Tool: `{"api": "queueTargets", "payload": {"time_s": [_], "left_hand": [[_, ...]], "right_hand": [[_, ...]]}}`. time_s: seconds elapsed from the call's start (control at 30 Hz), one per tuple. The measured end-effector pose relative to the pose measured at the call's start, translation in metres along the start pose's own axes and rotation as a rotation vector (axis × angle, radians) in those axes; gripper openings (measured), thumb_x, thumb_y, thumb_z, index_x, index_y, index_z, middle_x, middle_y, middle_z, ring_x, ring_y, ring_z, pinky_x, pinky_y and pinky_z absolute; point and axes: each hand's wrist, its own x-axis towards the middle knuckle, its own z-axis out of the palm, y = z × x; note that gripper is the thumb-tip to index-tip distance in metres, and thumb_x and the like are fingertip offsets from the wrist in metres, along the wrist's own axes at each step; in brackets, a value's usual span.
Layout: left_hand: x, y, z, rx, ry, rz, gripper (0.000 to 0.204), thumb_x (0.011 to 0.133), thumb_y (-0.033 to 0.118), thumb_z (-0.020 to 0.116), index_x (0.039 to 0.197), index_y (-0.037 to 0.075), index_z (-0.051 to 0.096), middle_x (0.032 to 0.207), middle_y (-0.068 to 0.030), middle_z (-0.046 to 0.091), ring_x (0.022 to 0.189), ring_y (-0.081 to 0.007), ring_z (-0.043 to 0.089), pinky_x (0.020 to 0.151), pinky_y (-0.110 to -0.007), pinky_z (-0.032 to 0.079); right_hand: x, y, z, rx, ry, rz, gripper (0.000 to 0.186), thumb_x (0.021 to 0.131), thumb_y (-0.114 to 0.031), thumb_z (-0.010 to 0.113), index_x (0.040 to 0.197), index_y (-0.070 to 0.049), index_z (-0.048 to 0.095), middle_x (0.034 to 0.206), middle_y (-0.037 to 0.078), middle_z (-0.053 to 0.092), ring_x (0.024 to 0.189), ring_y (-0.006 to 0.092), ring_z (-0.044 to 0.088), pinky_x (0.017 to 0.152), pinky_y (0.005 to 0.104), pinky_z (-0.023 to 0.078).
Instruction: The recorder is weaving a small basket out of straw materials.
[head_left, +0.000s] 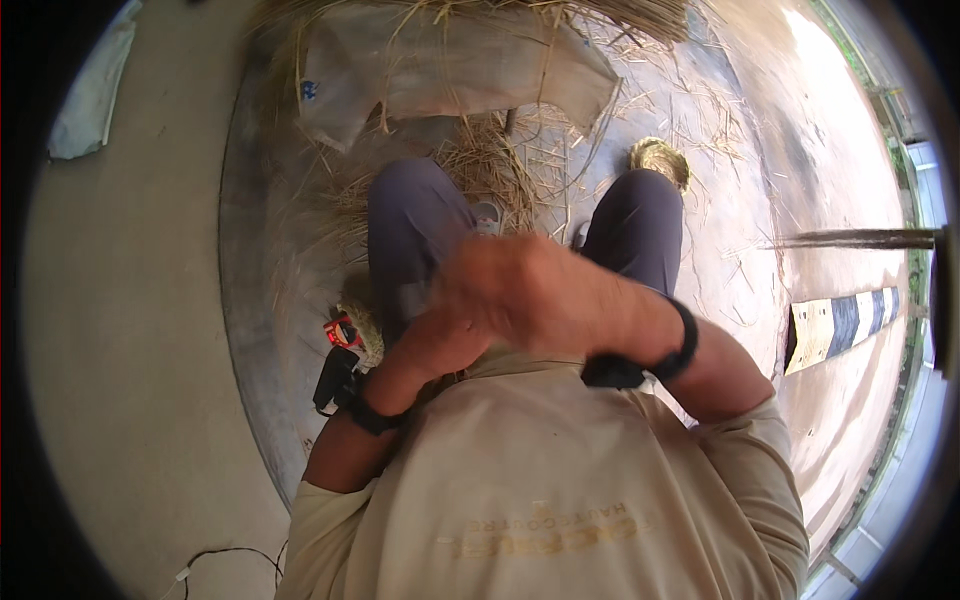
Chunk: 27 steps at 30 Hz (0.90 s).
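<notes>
My right hand (520,290), blurred by motion, crosses in front of my lap and overlaps my left hand (450,340), which sits lower and partly behind it. The fingers of both are smeared or hidden, so I cannot tell what, if anything, is between them. Each wrist wears a black strap with a dark unit. Beside my left leg lie a red packet (340,333) and some pale straw. A coiled straw piece (660,157) rests just beyond my right knee (638,205).
A worn pale sheet (455,65) lies ahead, with loose straw (700,100) around it on grey ground. A white sack (90,90) is far left, a cable (220,553) lower left. At right are a dark pole (860,238) and a striped bar (840,325).
</notes>
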Motion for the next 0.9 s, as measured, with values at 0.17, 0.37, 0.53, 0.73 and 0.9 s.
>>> {"api": "queueTargets", "payload": {"time_s": [0.17,0.37,0.53,0.73,0.9], "left_hand": [[0.012,0.0,-0.05,-0.43,-0.299,-0.338,0.026,0.106,0.014,0.056,0.123,-0.004,0.064,0.086,-0.0098,0.07,0.078,-0.0134,0.064,0.067,-0.03,0.052],[0.021,0.005,-0.057,-0.512,-0.355,-0.358,0.029,0.109,0.022,0.056,0.121,-0.004,0.065,0.083,-0.0093,0.069,0.076,-0.0087,0.061,0.067,-0.029,0.051],[0.008,-0.002,-0.045,-0.675,-0.311,-0.385,0.035,0.11,0.032,0.058,0.109,-0.003,0.065,0.075,-0.0015,0.06,0.072,-0.0058,0.051,0.063,-0.027,0.045],[0.0,0.001,-0.037,-0.769,-0.268,-0.531,0.034,0.111,0.03,0.056,0.097,0.0,0.064,0.072,0.0048,0.049,0.071,-0.0026,0.041,0.058,-0.026,0.038],[0.004,0.014,-0.038,-0.659,-0.227,-0.515,0.03,0.109,0.026,0.058,0.094,0.0,0.064,0.07,0.0008,0.055,0.067,-0.0055,0.048,0.059,-0.029,0.042]], "right_hand": [[-0.049,-0.011,0.014,0.215,0.04,0.093,0.029,0.097,-0.002,0.063,0.125,0.005,0.066,0.113,0.018,0.071,0.105,0.0361,0.068,0.092,0.042,0.055],[-0.049,-0.008,0.02,0.42,0.067,0.167,0.027,0.111,-0.017,0.052,0.117,0.004,0.068,0.113,0.018,0.073,0.106,0.0301,0.069,0.092,0.0402,0.054],[-0.046,-0.011,0.0,0.634,0.119,0.345,0.034,0.113,-0.023,0.048,0.108,0.005,0.068,0.103,0.016,0.075,0.097,0.0255,0.071,0.09,0.0382,0.056],[-0.051,-0.006,0.011,0.665,0.127,0.293,0.037,0.113,-0.025,0.048,0.102,0.005,0.067,0.1,0.018,0.074,0.093,0.0266,0.071,0.086,0.0382,0.056],[-0.057,0.015,0.017,1.082,0.402,0.318,0.034,0.113,-0.028,0.047,0.104,0.0,0.065,0.097,0.016,0.073,0.089,0.0271,0.07,0.083,0.0408,0.056]]}}
